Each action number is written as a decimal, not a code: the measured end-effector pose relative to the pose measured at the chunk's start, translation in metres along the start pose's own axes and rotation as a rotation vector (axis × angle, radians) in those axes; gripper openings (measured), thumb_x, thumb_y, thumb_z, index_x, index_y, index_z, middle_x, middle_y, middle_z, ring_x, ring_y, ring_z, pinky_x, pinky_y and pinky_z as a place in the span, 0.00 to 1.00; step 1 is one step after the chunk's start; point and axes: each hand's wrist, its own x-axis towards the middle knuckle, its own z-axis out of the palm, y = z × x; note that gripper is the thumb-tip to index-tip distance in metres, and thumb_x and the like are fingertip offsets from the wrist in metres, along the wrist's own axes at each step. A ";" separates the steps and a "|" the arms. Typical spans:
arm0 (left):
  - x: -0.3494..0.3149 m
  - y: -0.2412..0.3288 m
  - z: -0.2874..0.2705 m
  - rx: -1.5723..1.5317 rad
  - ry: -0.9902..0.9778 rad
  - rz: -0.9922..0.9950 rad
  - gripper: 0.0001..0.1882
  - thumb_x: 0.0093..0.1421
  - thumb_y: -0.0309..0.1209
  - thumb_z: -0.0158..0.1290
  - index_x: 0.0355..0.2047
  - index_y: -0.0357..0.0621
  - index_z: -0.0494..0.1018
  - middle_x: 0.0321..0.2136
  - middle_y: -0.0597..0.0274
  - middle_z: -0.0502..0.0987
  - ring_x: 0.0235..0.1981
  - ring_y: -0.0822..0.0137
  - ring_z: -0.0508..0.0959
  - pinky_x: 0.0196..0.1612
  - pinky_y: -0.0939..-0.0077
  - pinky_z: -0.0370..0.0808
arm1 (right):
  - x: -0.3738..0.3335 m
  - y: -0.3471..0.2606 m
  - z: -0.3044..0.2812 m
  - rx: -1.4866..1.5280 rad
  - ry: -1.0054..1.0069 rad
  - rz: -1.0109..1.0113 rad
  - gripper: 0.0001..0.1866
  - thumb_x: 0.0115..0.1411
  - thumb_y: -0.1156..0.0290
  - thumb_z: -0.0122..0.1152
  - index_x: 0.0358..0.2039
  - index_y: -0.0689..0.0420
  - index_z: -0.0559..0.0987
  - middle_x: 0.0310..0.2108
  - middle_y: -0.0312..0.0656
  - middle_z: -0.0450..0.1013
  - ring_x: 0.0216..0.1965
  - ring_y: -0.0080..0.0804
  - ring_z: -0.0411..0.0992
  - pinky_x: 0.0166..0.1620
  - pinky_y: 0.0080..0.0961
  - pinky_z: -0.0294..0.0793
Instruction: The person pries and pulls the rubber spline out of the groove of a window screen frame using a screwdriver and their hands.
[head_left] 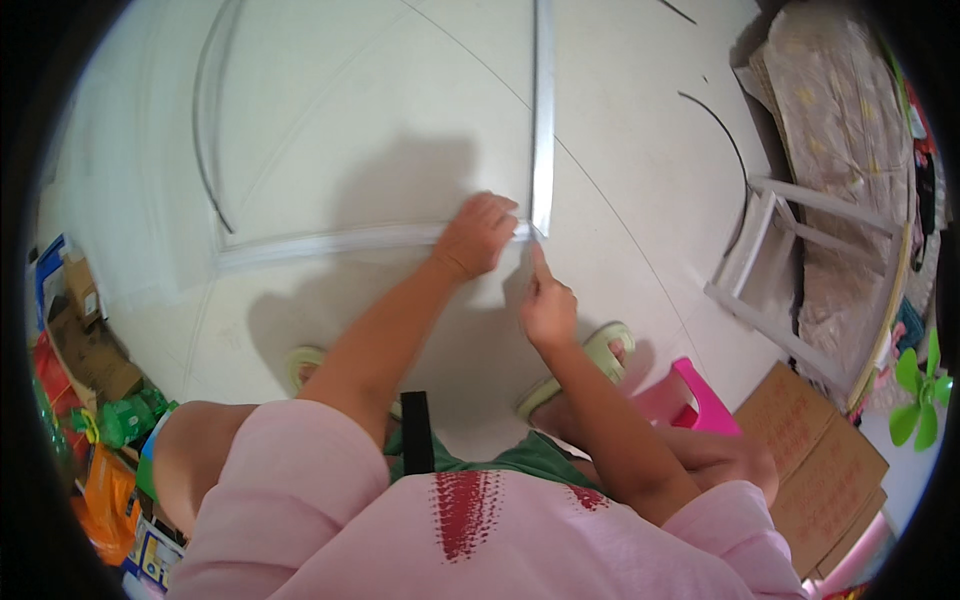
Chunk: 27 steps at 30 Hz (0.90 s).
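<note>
- Pink shirt point(500, 540) fills the near edge, and both bare forearms reach from it toward the floor point(620, 120).
- On that pale floor lies a white frame: 1 strip point(330, 243) runs left to right, and another strip point(543, 110) runs from far to near, the 2 meeting at a corner point(535, 232) just right of the picture's middle.
- Left hand point(478, 236) lies palm down on the right end of the crosswise strip, fingers together and curled over it, pressing rather than gripping.
- Right hand point(546, 305) is loosely fisted, with 1 finger stretched far-ward so its tip touches the corner; whether it pinches anything small I cannot tell.
- To do this step well, I judge the flat hand should keep steady weight on its strip so the corner cannot slide, while the fingertip works straight on the joint, not beside it.
- Both wrists are bent downward, with the elbows close to the knees.
- Green sandals point(590, 365) sit just near of the hands, a pink stool point(700, 400) to the right, cardboard boxes point(820, 460) further right.
</note>
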 end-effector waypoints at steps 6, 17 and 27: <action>0.045 -0.021 -0.071 -0.154 -0.418 0.078 0.06 0.52 0.30 0.53 0.29 0.42 0.74 0.34 0.52 0.76 0.39 0.51 0.76 0.44 0.58 0.72 | -0.002 0.001 -0.017 0.104 0.067 0.108 0.24 0.63 0.71 0.45 0.61 0.50 0.63 0.30 0.56 0.76 0.32 0.57 0.75 0.36 0.48 0.72; -0.154 -0.187 -0.324 0.659 0.059 -1.175 0.11 0.54 0.31 0.53 0.33 0.35 0.70 0.38 0.42 0.74 0.44 0.45 0.74 0.47 0.54 0.71 | 0.057 -0.130 0.050 0.108 -0.124 -0.312 0.09 0.58 0.74 0.51 0.39 0.55 0.68 0.36 0.55 0.71 0.35 0.59 0.71 0.37 0.49 0.68; -0.115 -0.116 -0.233 0.099 -0.239 -1.148 0.16 0.50 0.38 0.59 0.29 0.36 0.71 0.26 0.44 0.78 0.33 0.47 0.78 0.40 0.55 0.74 | 0.081 -0.101 0.033 -0.136 -0.024 -0.036 0.08 0.51 0.70 0.59 0.29 0.61 0.75 0.28 0.53 0.74 0.32 0.55 0.73 0.38 0.46 0.72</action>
